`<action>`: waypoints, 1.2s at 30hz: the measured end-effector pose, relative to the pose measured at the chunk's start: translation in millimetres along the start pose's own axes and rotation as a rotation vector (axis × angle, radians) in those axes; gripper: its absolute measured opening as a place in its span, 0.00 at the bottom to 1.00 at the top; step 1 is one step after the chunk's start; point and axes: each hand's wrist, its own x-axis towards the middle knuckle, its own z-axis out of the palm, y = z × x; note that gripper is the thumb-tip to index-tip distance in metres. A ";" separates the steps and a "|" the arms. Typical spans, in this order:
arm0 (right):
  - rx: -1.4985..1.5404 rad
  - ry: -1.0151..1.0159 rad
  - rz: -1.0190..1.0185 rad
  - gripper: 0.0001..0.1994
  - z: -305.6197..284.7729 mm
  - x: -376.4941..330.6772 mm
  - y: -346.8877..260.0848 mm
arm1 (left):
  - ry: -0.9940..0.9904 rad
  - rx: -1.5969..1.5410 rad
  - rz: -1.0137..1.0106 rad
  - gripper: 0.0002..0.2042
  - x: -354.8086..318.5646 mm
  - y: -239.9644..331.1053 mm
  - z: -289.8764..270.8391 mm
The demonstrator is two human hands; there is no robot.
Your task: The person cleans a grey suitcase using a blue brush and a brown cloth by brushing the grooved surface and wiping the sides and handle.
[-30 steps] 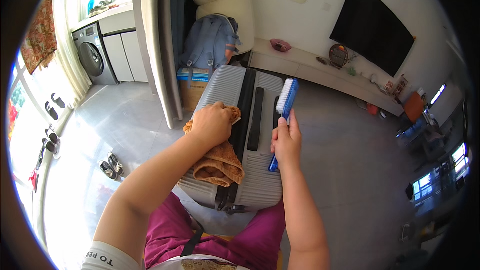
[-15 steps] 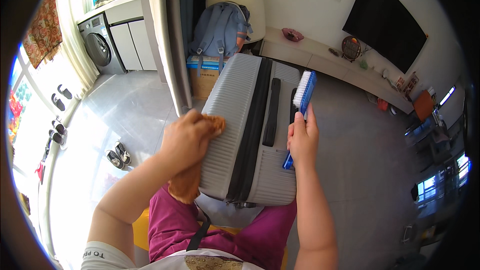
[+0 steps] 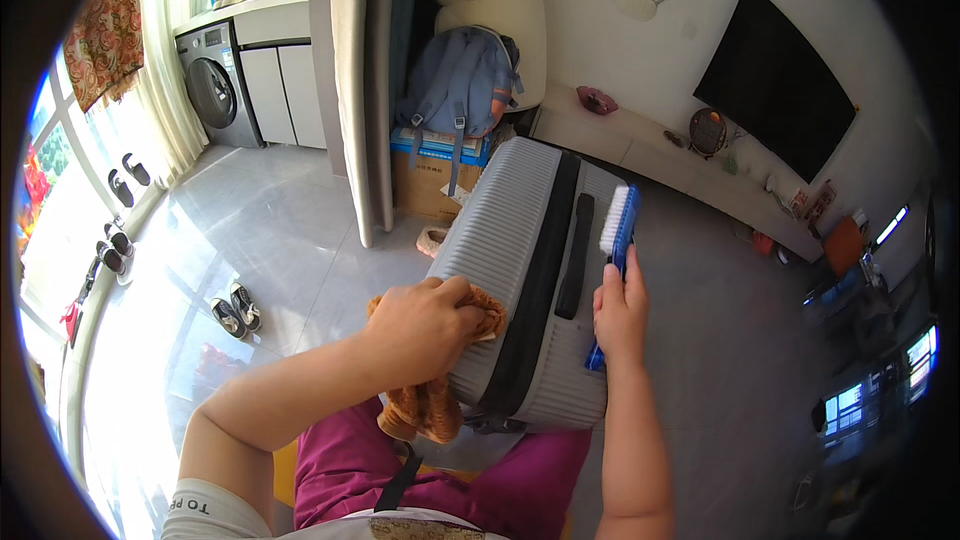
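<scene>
A silver-grey ribbed suitcase (image 3: 500,215) lies before my knees, with a black band and a black carry handle (image 3: 575,258) on its upward side. My left hand (image 3: 425,325) is closed on a brown cloth (image 3: 425,410), pressing it to the left part of the suitcase near its close end. The rest of the cloth hangs over that edge. In my right hand (image 3: 622,315) is a blue scrubbing brush (image 3: 625,220), gripped by its handle and held upright along the right side of the suitcase. Its white bristles face left.
Beyond the suitcase, a blue-grey backpack (image 3: 462,80) sits on a cardboard box (image 3: 425,185) beside a curtain (image 3: 352,90). Dark shoes (image 3: 236,310) stand on the floor at left. A low cabinet (image 3: 640,145) runs along the wall under a television (image 3: 775,80).
My left hand has moved right across the suitcase with the cloth. The whole scene sits lower in view, and a pink shoe has come into sight by the box. My right hand keeps the brush.
</scene>
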 end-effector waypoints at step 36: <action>-0.078 0.227 0.039 0.28 -2.1 23.2 16.1 | 0.630 -0.101 -0.333 0.15 -34.0 -14.6 80.1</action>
